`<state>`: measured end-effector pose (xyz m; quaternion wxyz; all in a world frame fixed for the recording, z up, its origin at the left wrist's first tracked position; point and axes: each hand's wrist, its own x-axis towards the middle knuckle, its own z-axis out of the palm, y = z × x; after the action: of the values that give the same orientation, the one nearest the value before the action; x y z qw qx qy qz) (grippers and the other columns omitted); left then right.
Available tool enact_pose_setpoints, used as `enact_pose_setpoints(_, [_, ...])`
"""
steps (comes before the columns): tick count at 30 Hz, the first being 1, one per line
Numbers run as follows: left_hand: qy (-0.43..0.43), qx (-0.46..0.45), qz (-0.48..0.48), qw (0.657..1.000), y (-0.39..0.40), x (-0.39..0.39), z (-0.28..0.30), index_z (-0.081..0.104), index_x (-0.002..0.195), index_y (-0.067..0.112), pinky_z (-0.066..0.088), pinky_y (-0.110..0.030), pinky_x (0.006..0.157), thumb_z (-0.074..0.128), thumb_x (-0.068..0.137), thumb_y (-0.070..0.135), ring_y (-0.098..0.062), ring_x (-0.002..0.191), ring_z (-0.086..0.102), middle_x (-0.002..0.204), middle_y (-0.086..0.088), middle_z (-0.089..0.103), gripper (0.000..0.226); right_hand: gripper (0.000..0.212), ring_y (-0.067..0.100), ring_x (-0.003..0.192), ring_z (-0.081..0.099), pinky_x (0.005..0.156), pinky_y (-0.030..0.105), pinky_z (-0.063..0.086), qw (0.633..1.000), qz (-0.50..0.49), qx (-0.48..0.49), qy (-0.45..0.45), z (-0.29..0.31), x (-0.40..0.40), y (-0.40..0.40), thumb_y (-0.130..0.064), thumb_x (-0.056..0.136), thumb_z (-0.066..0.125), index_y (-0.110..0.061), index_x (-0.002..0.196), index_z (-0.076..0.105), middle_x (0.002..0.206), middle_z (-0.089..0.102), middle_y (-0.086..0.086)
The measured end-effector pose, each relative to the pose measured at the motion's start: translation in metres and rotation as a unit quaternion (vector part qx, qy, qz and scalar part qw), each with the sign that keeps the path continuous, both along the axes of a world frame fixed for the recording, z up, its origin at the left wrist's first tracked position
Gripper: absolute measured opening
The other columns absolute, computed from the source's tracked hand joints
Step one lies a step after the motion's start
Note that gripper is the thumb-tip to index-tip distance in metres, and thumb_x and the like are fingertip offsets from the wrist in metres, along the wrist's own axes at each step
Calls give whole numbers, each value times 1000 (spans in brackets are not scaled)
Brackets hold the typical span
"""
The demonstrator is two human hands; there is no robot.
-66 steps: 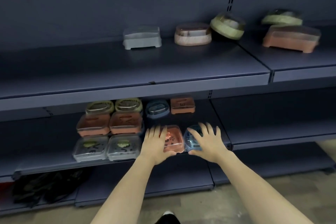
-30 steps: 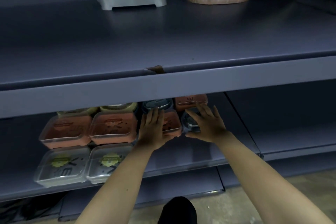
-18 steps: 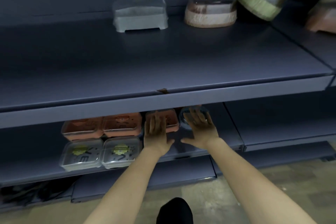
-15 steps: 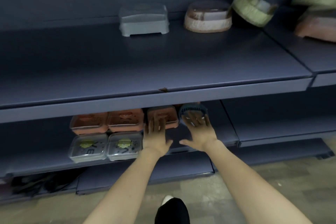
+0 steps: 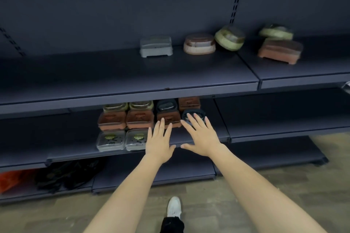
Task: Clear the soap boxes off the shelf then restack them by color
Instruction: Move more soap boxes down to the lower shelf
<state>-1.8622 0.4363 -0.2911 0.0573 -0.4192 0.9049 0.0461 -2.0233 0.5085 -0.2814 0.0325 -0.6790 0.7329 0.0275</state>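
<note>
a person's left hand [image 5: 159, 143] and right hand [image 5: 201, 137] reach flat over the middle shelf [image 5: 189, 139] of a dark store rack, fingers straight and spread, holding nothing. the left fingertips [image 5: 162, 121] lie at the front edge of an orange soap box [image 5: 167, 116]; the right fingertips [image 5: 195, 117] overlap a dark round soap box [image 5: 193, 113] just beside it at 3 o'clock. whether either hand presses on its box cannot be told. at 9 o'clock of the left hand sit two more orange boxes [image 5: 126, 120], with two clear boxes [image 5: 121, 139] in front of them towards 6 o'clock and two green-lidded boxes [image 5: 128, 106] behind towards 12. a dark box [image 5: 166, 104] and another orange box [image 5: 189, 102] stand in the back row. on the upper shelf [image 5: 132, 85], at 12 o'clock, rest a grey box [image 5: 156, 46], a pink oval box [image 5: 199, 44], a tilted green round box [image 5: 229, 38] and, at 2 o'clock, a green box stacked on an orange one [image 5: 280, 48]. a white shoe [image 5: 173, 207] shows on the floor at 6 o'clock.
</note>
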Motion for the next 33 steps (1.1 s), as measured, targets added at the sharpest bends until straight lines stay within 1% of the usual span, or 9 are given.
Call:
enact_pose_setpoints(7, [59,-71,-53,994,9,4,48,-2,151,22,-1,-40,117,42,97,38,-22,146,-7,158,-6,-11,72,76,25,146,-1,116,46,0,997,16,-78,15,45,-5,14,-61,90,42,-29,151,10,159,-1,4])
enact_pose_setpoints(9, [67,-90,-60,992,8,5,61,3,151,22,-1,-38,117,42,97,37,-21,146,-4,158,-6,-8,68,73,26,146,8,116,45,5,994,26,-107,27,55,-8,15,-60,90,44,-27,150,18,158,10,6])
enact_pose_setpoints(12, [78,-119,-58,988,-1,4,83,7,151,21,-1,-37,117,42,97,36,-20,146,-4,159,-6,-6,66,68,31,141,26,114,48,16,987,30,-156,37,69,-14,13,-56,87,54,-22,143,38,152,31,11])
enact_pose_setpoints(13, [81,-126,-55,987,-4,3,90,6,151,20,-1,-37,117,41,97,37,-20,146,-4,159,-6,-6,66,68,31,142,24,114,48,15,986,28,-159,41,75,-17,11,-55,87,53,-21,144,38,152,30,11])
enact_pose_setpoints(17, [85,-147,-36,985,-24,-4,115,5,151,19,1,-39,117,41,97,39,-22,146,-3,159,-7,-6,68,69,25,146,4,116,43,2,987,15,-144,68,98,-30,0,-59,93,37,-26,150,17,159,7,6])
enact_pose_setpoints(20, [89,-154,-26,984,-41,-13,130,5,151,18,3,-40,117,42,97,40,-24,146,-1,159,-8,-4,69,69,26,146,4,116,44,4,987,16,-141,76,113,-42,-14,-59,93,37,-26,150,17,159,7,7])
enact_pose_setpoints(25, [103,-161,-11,982,-73,-34,147,6,151,18,4,-42,117,44,95,35,-24,145,0,158,-9,0,70,65,28,145,8,115,45,5,981,28,-161,100,138,-66,-52,-56,93,41,-26,149,24,158,12,7])
enact_pose_setpoints(29, [114,-149,7,982,-107,-55,161,9,150,16,4,-41,117,44,94,26,-24,145,2,158,-8,2,67,62,25,146,-1,115,45,2,984,18,-149,96,156,-86,-94,-56,95,32,-31,149,18,159,4,4])
enact_pose_setpoints(33, [120,-135,18,983,-147,-71,171,6,151,16,-1,-39,118,41,96,28,-23,146,-4,159,-7,-2,67,64,23,146,-6,117,46,-3,993,-7,-80,87,162,-109,-136,-59,95,25,-34,150,6,159,-4,0])
